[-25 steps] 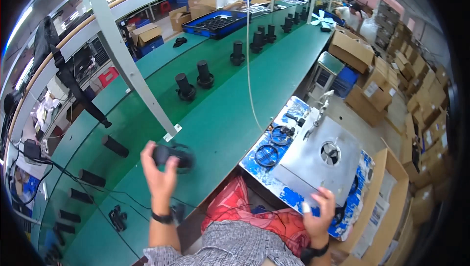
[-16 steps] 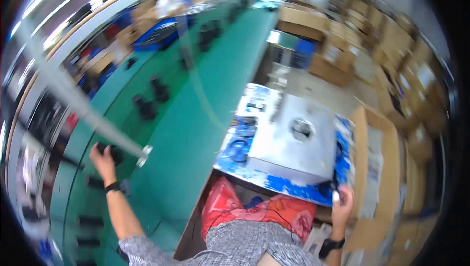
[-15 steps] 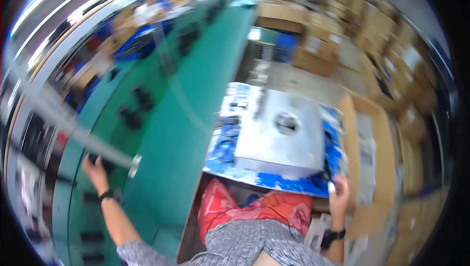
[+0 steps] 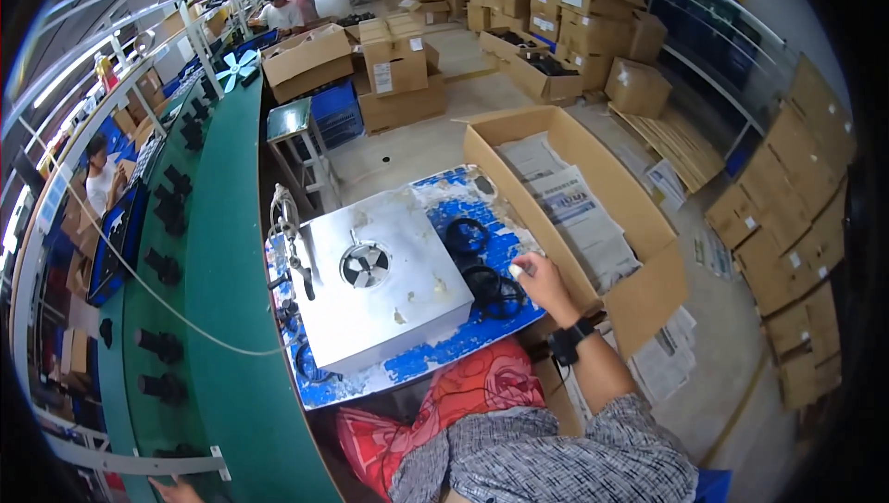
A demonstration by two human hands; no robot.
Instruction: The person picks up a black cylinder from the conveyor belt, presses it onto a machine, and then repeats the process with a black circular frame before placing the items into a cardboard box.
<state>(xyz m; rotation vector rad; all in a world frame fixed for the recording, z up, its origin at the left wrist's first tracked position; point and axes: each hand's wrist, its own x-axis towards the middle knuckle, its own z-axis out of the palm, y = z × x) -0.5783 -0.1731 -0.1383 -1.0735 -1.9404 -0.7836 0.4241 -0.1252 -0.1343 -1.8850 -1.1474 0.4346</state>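
Observation:
My left hand (image 4: 176, 490) is cut off by the lower edge, fingers stretched out beside a black part (image 4: 181, 452) on the green bench; I see nothing held in it. My right hand (image 4: 546, 285) is closed at the fingertips over the blue worktop's right edge. Something small and white (image 4: 516, 270) shows at those fingertips; whether it is held or worn cannot be made out. Just left of that hand lie black rings (image 4: 497, 294), with another black ring (image 4: 468, 236) farther back. A silver metal box (image 4: 421, 285) with a round, spoked opening (image 4: 365, 265) fills the worktop's middle.
A long cardboard box (image 4: 634, 190) lined with newspaper stands right of the blue worktop (image 4: 407, 369). Several black parts (image 4: 159, 345) line the green bench (image 4: 222, 290) at left, under a white rail (image 4: 139, 464). A thin hose (image 4: 199, 332) crosses the bench. Co-workers sit farther off.
The view has swung right, so worktop and box appear farther left. My left hand has dropped to the lower edge. My right hand remains by the worktop's right edge, beside the black rings.

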